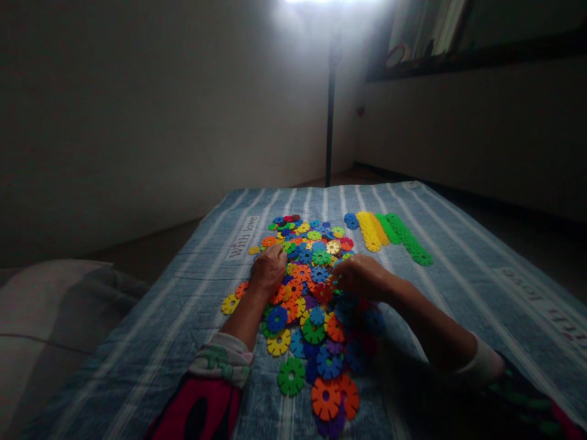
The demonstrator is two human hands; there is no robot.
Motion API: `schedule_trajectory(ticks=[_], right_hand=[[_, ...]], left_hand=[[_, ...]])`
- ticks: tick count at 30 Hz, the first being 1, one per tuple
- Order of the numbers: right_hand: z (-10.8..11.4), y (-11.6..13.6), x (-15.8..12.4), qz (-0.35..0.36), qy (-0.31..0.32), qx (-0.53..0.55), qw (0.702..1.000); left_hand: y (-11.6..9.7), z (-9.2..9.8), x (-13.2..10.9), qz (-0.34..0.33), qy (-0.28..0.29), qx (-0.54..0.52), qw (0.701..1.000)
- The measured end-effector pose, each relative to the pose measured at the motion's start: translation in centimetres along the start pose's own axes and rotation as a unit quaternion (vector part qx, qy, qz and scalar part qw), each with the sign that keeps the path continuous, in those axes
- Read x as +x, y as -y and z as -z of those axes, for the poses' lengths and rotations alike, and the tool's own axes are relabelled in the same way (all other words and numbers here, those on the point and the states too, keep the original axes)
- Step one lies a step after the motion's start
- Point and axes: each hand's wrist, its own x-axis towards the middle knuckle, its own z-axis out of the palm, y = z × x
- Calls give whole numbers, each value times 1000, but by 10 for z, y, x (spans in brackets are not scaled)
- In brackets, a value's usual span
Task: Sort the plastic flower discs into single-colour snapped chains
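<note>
A heap of flat, notched plastic snowflake discs (301,272) in many colours covers the middle of the striped cloth. My left hand (269,267) rests at the heap's left side, fingers curled down; whatever they hold is hidden. Over the right side, my right hand (360,278) has its fingertips bent together among the discs, close to a red disc (322,293). Any disc in that grasp is too dim to make out. Toward me lie a green disc (291,376) and an orange disc (325,398).
Overlapping rows of sorted discs lie at the back right: a yellow row (368,231), a green row (408,238) and a short blue stack (351,220). A lamp pole (330,116) stands behind the cloth-covered surface (206,244). Pale bedding (55,305) is at left.
</note>
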Motion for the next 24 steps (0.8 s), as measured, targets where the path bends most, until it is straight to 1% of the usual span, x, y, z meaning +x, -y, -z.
schedule_trajectory(ticks=[2, 4, 6, 8, 10, 12, 14, 17, 21, 24], right_hand=[[6, -10, 0, -9, -21, 28, 999], [14, -25, 0, -33, -41, 44, 998], [21, -43, -1, -76, -66, 34, 994], [25, -63, -3, -134, -97, 1, 986], [24, -82, -4, -192, -123, -34, 973], [20, -97, -6, -224, -137, -49, 964], [13, -108, -7, -226, -142, -50, 962], [3, -118, -6, -221, -149, -52, 963], [-7, -122, -3, -226, -142, -53, 962], [-10, -122, -2, -230, -143, -52, 961]], left_hand=[[1, 0, 1, -1, -4, -2, 1000], [1, -1, 2, 2, -5, 2, 1000], [1, 0, 2, 3, -5, 8, 1000], [0, 0, 2, 1, -6, 14, 1000], [0, 0, 2, 2, -6, 16, 1000], [0, 0, 2, 4, -4, 17, 1000], [1, -1, 2, 3, -3, 16, 1000], [2, -2, 2, -4, -10, 14, 1000], [2, -3, 1, -2, -12, 14, 1000], [2, -3, 1, 0, -9, 11, 1000]])
